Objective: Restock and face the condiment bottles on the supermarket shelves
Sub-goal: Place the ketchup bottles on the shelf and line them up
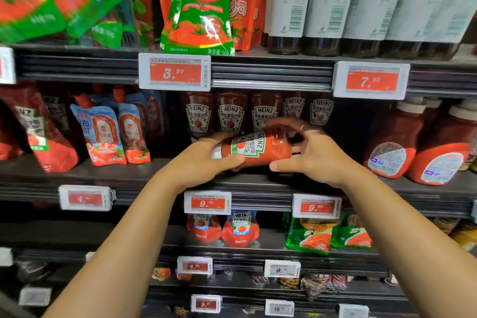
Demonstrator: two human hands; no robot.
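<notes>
supermarket shelving fills the whole view, dark metal tiers with red-and-white price tags clipped along their front rails. on the middle shelf (103, 170) a row of upright heinz bottles (231, 115) stands set back from the edge, caps down and labels turned outward, presumably so shoppers can read them at a glance. just in front of that row, the person holds 1 ketchup bottle (254, 148) on its side above the shelf lip, its white cap pointing toward the left hand (204, 162) and its base toward the right hand (315, 155)

the left fingers are curled round the cap end, thumb underneath, grasping the bottle. the right fingers (296, 126) arch over the base end with the thumb below, so this hand is also clasped on the bottle. holding it at both ends like this looks like a way to turn it, either to check the label or to rotate it upright before it joins the row. the label faces up toward the camera, tilted, so the bottle is not yet faced

to the left on the same shelf, blue-and-red sauce pouches (108, 134) lean against each other, and to the right sit larger red squeeze bottles (392, 150) with their back labels showing. the shelf above carries green-and-red tomato sauce pouches (198, 5) and dark bottles with white labels (333, 0), also turned barcode-out, which suggests more facing is left to do. the lower shelf holds more red pouches (240, 230)

the judgement is that the bottle is mid-placement: it needs standing cap-down in the gap at the front of the heinz row
</notes>
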